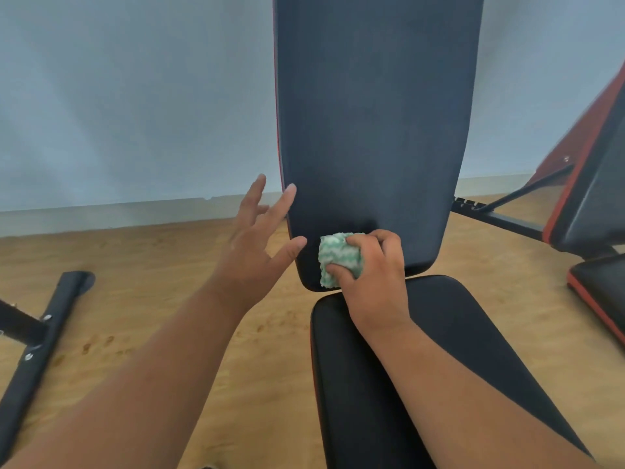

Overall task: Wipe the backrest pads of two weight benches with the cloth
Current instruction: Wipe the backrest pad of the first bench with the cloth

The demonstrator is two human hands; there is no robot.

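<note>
A black backrest pad with a thin red edge rises steeply in front of me. Its black seat pad lies below it. My right hand is closed around a bunched green-and-white cloth and presses it against the bottom left part of the backrest. My left hand hovers open at the pad's left edge, fingers spread, with the index fingertip and thumb tip reaching the pad. A second bench with a black-and-red backrest stands at the right edge, partly cut off.
The second bench's black frame bar runs along the floor behind the first bench. Another black metal foot bar lies at the left. The floor is light wood and a pale wall stands close behind.
</note>
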